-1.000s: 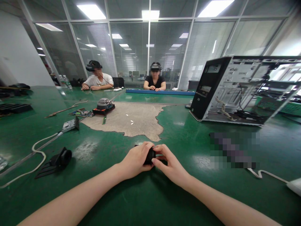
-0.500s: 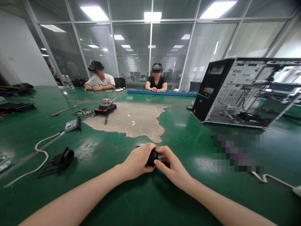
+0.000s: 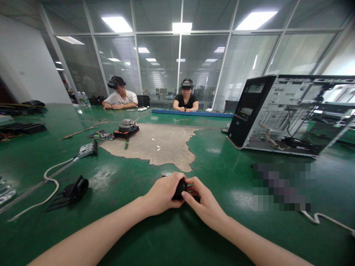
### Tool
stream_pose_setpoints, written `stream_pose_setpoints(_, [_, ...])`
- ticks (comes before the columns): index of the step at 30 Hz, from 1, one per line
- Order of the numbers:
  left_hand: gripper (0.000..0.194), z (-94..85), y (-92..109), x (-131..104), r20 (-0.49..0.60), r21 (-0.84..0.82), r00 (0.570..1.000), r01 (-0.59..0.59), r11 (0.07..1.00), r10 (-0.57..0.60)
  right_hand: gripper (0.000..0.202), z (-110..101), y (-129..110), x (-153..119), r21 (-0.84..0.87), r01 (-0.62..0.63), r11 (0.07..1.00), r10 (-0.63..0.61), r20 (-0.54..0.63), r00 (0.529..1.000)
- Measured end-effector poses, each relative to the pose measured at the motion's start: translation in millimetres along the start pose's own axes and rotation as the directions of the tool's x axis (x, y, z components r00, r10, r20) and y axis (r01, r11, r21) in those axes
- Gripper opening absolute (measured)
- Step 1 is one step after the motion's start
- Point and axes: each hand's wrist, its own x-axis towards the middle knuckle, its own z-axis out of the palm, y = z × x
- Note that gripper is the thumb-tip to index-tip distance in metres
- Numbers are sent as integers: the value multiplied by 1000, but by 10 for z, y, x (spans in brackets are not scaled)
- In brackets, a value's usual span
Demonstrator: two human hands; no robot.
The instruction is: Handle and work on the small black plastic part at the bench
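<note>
At near centre, my left hand (image 3: 165, 193) wraps the black part (image 3: 179, 193) from the left, hiding most of it, so I can't tell its long axis; my right hand (image 3: 202, 197), equally close, pinches its exposed right side.

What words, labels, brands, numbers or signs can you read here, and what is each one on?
"hp": the small round badge on the black front of the computer tower, just legible.
Too small to read: the sticker low on that front.
Too blurred to read: the pale marking on the glass partition.
No text shows on the held black part.
</note>
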Motion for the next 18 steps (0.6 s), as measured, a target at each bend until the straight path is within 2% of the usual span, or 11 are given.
stream_pose_setpoints(4, [55,8,5,-8,-10,-14,1000,-17,1000,17,9,4,45,16,30,-5,1000,6,-17,1000])
stream_pose_setpoints(10, [54,12,-1,-8,-7,9,999,33,999,-33,19,3,46,44,132,-87,987,83,32,996])
stream_pose_setpoints(13, [55,2,16,-11,-4,20,999,33,999,-33,19,1,19,24,72,-44,996,42,37,998])
stream_pose_setpoints(18, [54,9,29,-17,-19,23,1000,9,1000,-8,14,5,24,4,12,74,997,-74,-35,997])
